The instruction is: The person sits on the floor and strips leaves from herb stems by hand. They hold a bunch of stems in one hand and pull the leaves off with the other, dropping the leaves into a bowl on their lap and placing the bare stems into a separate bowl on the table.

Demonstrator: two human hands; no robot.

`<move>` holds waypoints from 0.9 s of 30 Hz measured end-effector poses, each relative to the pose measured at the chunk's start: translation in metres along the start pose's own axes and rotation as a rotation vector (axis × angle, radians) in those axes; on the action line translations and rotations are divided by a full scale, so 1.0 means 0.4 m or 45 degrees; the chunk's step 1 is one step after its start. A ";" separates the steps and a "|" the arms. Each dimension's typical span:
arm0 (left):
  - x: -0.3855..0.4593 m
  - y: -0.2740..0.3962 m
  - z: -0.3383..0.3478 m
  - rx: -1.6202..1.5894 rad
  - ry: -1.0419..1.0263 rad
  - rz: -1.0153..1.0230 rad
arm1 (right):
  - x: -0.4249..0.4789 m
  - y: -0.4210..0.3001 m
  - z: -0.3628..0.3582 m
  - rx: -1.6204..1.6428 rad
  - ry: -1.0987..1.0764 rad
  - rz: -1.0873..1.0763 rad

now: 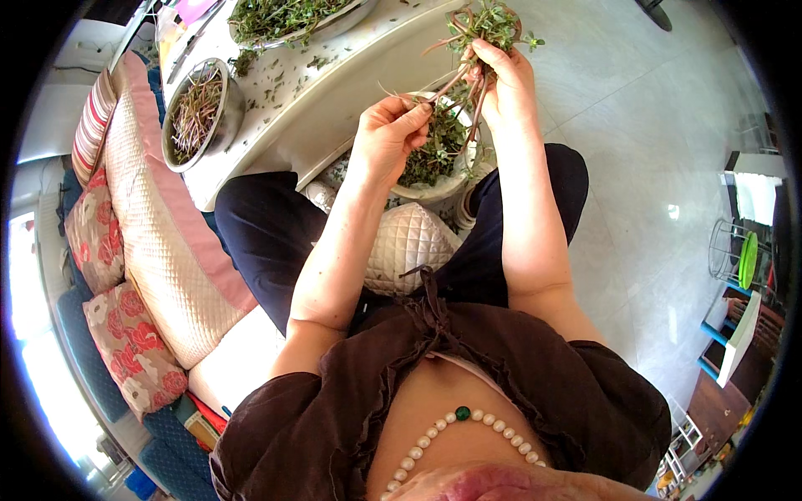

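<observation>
My right hand [505, 76] grips a bunch of leafy greens [490, 30] with reddish stems, its leaves pointing away from me. The thumb and fingertips of my left hand [396, 128] pinch the lower end of one stem [446, 89] of that bunch. Both hands are raised above a round white tub [438, 190] on the floor between my feet. More greens [433, 156] lie in the tub, partly hidden by my left hand and the hanging stems.
On the white table [285, 106] at the upper left are a metal bowl of cut stems [199, 116], a large basin of greens [282, 19] and scattered leaf scraps. A quilted sofa [160, 250] with cushions stands at left. Tiled floor [626, 156] extends right, towards a wire rack [727, 253].
</observation>
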State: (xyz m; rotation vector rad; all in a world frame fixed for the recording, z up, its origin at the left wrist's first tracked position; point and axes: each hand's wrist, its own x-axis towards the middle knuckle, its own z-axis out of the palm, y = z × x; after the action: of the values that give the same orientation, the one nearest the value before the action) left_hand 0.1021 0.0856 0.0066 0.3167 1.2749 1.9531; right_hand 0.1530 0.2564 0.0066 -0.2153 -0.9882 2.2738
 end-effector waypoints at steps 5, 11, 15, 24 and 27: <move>-0.017 0.014 -0.026 0.361 -0.006 -0.074 | 0.016 -0.011 -0.023 0.014 0.049 -0.094; -0.035 0.001 0.010 0.643 0.286 0.278 | -0.001 -0.006 0.001 0.024 0.016 -0.065; -0.025 0.014 0.056 1.178 0.423 0.601 | -0.005 0.010 0.021 0.019 0.035 -0.050; 0.006 0.028 0.057 1.360 0.320 0.927 | -0.002 0.025 0.019 -0.033 0.058 -0.021; 0.017 0.027 0.046 1.416 0.267 0.950 | 0.003 0.025 0.014 -0.048 0.069 -0.017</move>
State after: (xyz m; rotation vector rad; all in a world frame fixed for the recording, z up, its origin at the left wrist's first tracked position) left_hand 0.1031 0.1004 0.0233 1.2982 2.5740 1.6011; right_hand 0.1450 0.2487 0.0036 -0.2844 -1.0021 2.2270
